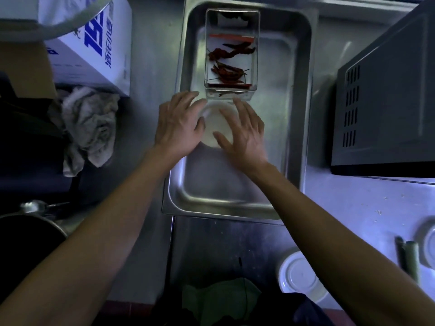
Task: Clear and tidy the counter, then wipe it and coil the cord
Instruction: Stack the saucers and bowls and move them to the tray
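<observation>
We are looking down at a scene that is dim and partly blurred, so much is staying hard to read: our left hand (pixel 180 122) and right hand (pixel 242 130) are covering most of a pale round dish (pixel 217 124), and we cannot tell its depth or whether anything is lying in it. Both hands are lying flat with fingers spread and straight, touching the dish from either side — neither is curling round it. The dish is sitting inside a steel tray (pixel 299 114), near the tray's centre, just at six o'clock of a clear rectangular container (pixel 231 52) holding dried red chillies (pixel 229 72). That container's long axis is running twelve to six, as is the tray's. The tray's six o'clock half is lying bare, and its near rim is reaching the counter edge. At three o'clock a dark microwave (pixel 386 109) is being cut off by the frame, standing just beside the tray. At nine o'clock a crumpled grey cloth (pixel 90 128) is lying near the tray, and at eleven a white printed box (pixel 94 41) is running out of view. At five o'clock a white bowl (pixel 297 276) is sitting on the counter (pixel 353 208) — partly hidden by our right forearm.
</observation>
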`<state>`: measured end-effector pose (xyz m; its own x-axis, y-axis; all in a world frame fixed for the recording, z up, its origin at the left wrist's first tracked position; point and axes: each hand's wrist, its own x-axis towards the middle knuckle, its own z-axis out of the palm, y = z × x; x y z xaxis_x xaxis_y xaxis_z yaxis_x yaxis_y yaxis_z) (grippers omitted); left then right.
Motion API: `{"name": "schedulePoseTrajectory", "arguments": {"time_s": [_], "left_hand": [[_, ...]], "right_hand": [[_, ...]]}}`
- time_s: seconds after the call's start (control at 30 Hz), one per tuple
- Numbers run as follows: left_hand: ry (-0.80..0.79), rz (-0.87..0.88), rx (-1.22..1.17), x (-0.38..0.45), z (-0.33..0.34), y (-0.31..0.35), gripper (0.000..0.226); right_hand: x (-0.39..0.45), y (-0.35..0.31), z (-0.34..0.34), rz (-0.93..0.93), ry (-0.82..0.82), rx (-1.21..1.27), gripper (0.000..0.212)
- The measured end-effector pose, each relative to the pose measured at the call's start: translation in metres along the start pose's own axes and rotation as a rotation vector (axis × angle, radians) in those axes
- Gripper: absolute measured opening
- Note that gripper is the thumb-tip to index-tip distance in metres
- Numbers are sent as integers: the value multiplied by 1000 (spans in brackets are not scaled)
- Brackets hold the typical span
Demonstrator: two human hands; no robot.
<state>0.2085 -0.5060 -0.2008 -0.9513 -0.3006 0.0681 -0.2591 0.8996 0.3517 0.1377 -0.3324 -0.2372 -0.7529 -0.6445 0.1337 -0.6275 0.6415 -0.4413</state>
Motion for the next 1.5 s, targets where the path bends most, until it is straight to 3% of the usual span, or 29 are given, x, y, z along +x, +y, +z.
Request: {"name": "schedulePoseTrajectory", "arguments": {"time_s": [0.13,0.33,0.5,0.9,1.5], "left_hand": [[-91,46,71,24,7,6,55],[-121,71,163,41,13,0,55],[-81,56,206,42,11,-6,50],[-164,-40,191,22,-11,-1,53],[-230,-33,253,-121,-36,127,53]], "right_hand": [[10,13,-15,73,64,-18,57],[34,22,-15,179,-126,0,69],[35,16,-5,163,-152,50,72],[29,-1,-20,122,-211,37,66],[-116,45,-112,47,-217,0,59]]}}
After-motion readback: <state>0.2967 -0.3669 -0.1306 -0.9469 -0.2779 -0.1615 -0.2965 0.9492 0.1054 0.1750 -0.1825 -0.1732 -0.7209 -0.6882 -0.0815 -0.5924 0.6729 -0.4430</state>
